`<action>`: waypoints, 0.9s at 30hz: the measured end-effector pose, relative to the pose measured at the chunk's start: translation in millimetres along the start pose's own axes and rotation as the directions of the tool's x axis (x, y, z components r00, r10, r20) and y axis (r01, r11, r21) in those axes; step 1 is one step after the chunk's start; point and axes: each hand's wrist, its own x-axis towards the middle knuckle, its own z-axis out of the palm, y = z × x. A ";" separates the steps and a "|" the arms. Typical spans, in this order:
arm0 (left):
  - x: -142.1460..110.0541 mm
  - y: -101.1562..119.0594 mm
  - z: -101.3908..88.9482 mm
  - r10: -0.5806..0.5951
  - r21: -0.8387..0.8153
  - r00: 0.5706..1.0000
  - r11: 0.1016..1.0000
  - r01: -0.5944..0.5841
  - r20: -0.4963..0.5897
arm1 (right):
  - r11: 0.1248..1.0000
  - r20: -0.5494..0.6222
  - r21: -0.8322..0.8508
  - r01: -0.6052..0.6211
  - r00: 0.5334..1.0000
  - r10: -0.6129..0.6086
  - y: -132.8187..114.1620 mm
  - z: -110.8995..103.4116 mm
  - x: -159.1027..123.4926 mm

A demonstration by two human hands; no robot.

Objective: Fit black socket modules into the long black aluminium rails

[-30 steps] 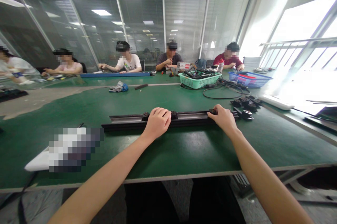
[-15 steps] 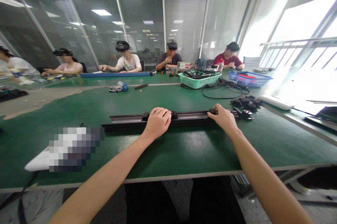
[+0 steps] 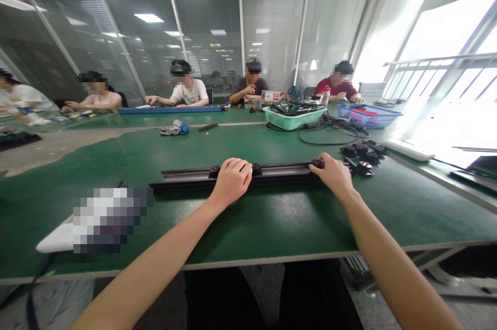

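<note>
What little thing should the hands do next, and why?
Perhaps the right hand should gently nudge the black part along the rail: it pinches that part near the rail's right end, while the left hand lies over the rail's middle, where it may keep things steady.

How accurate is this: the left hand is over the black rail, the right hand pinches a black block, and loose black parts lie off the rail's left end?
Not quite: in the head view, the loose black parts lie off the right end of the black rail, not its left. The left hand and right hand are as you say.
</note>
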 end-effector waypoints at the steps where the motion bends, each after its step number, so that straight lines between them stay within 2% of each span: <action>1: 0.0 0.1 0.0 0.000 0.001 1.000 1.000 0.000 -0.001 | 1.000 0.000 -0.003 -0.003 1.000 0.003 -0.2 -0.2 -0.3; 27: -0.1 -0.1 0.6 0.002 -0.006 1.000 1.000 -0.002 -0.009 | 0.998 -0.004 -0.023 -0.061 0.998 0.061 7.5 1.6 5.4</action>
